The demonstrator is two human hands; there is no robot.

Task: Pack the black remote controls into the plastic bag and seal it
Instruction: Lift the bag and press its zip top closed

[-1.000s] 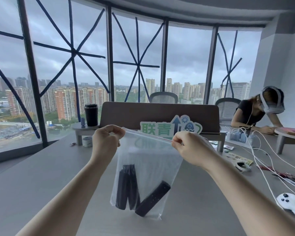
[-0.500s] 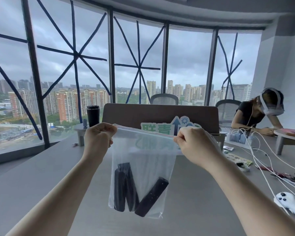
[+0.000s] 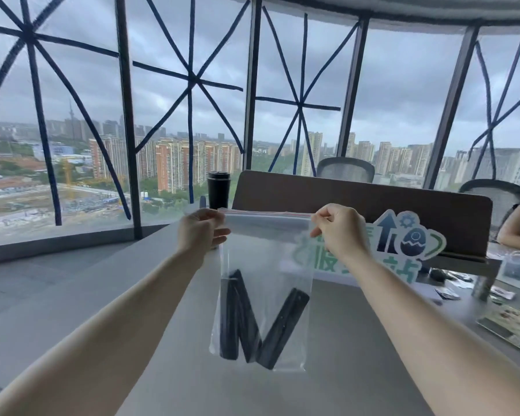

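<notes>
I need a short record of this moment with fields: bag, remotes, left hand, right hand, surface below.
bag: clear plastic bag, held up by its top edge
remotes: black remote controls inside, leaning at the bottom
left hand: left hand pinches the top left corner
right hand: right hand pinches the top right corner
surface below: grey table

Clear, glossy plastic bag (image 3: pixel 264 256) holds matt black plastic remote controls (image 3: pixel 246 319) above a smooth grey table (image 3: pixel 357 340).

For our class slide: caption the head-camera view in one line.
Both hands hold a clear zip bag of black remote controls above the grey table.
</notes>
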